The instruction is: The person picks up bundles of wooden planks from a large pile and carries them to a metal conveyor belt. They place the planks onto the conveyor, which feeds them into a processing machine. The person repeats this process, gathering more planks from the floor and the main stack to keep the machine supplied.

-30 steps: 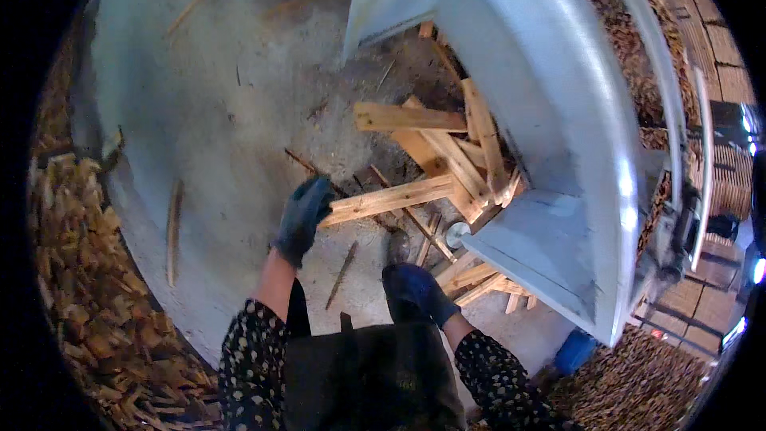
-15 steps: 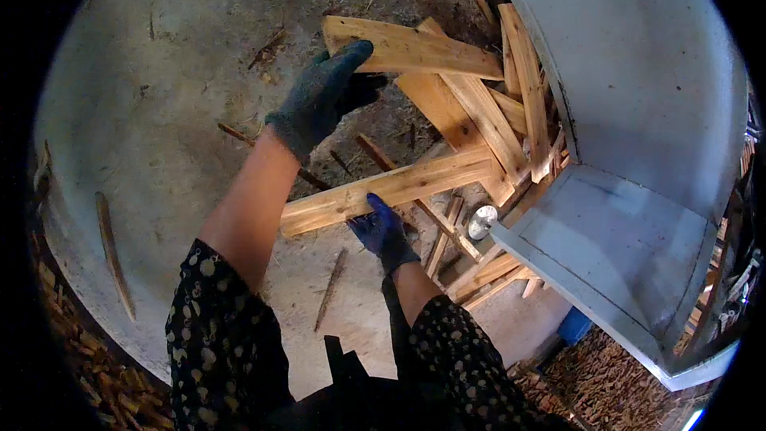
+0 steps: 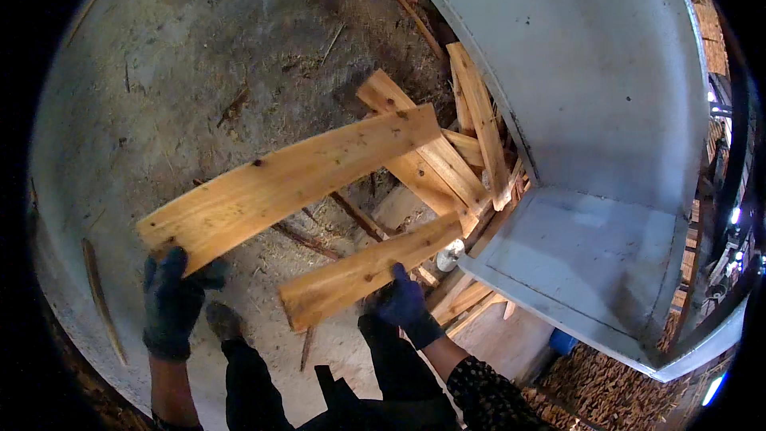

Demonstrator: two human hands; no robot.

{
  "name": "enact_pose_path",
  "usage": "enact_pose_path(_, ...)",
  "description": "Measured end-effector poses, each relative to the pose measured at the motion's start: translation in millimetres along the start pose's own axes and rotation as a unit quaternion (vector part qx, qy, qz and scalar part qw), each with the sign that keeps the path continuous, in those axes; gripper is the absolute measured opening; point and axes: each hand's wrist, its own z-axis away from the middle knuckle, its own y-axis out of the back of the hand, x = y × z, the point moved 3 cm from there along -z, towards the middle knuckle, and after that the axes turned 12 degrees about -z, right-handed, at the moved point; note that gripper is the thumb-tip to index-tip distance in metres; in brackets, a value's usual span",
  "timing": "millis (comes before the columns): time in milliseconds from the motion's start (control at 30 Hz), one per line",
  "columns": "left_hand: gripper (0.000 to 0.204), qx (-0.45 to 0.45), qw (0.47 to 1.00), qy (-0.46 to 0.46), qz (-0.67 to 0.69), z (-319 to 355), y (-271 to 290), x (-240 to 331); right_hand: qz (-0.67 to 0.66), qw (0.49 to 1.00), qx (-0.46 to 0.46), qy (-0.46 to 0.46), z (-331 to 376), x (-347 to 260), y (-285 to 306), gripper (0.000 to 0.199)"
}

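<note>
Left hand, gloved, is clamped on the near end of a long pale plank; right hand grips a shorter board just beside it. Risk: the plank's far end could snag the stacked offcuts and twist loose. It looks knotty and rough-sawn.

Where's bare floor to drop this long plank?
Bare concrete floor lies left of the long plank held by the left hand. It is crowded right: stacked boards under the grey machine, where the right hand grips a shorter plank.
</note>
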Motion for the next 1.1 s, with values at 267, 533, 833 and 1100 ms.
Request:
enact_pose_path(267,0.043,-0.264,0.955,0.002,0.135,-69.0,-157.7,30.7,-0.117,0.968,-0.174,0.136,-80.8,-97.4,-42.0,0.033)
enact_pose_path(533,0.04,-0.152,0.976,-0.082,0.133,-131.0,-242.9,-80.9,0.314,0.949,0.021,-0.014,-12.4,-49.6,-37.4,0.039)
enact_pose_path(833,0.046,-0.208,0.886,0.124,0.396,-118.1,-307.5,-135.8,0.66,0.59,-0.039,0.464,-63.0,-230.6,-112.2,0.038)
enact_pose_path(1100,0.06,-0.211,0.918,0.132,0.309,-149.4,-353.8,-140.5,0.644,0.559,0.095,0.514,-180.9,-370.8,-121.7,0.043)
